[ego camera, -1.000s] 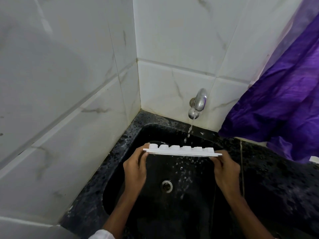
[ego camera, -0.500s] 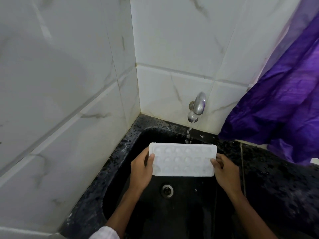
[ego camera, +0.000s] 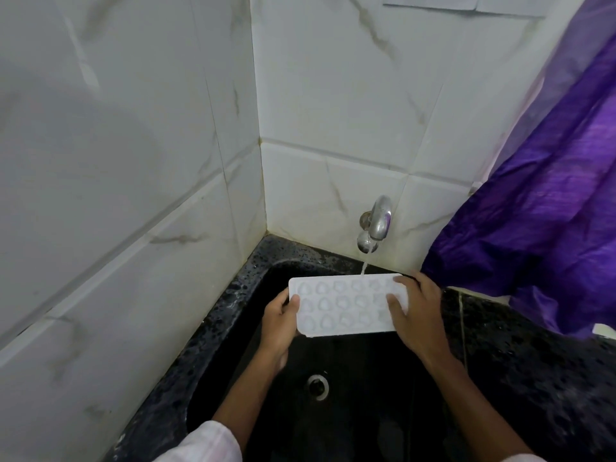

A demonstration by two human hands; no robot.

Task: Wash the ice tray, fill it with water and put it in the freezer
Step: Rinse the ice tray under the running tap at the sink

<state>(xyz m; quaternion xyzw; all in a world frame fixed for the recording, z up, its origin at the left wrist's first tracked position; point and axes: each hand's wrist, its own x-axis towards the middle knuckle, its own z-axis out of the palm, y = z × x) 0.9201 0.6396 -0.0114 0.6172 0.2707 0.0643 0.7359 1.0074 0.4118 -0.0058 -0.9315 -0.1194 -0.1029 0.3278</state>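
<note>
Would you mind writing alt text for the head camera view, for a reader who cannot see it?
Two hands hold a white ice tray, cavities up, over a black sink, the left hand gripping its left end and the right hand its right end. The wall tap runs water onto the tray's far edge. A purple cloth hangs at right.

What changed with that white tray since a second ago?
The ice tray, edge-on a second ago, has been tipped flat, its cups now facing up under the water stream from the tap. The right hand has shifted so its fingers lie over the tray's right end. The left hand still holds the left end; the tap still runs over the sink.
</note>
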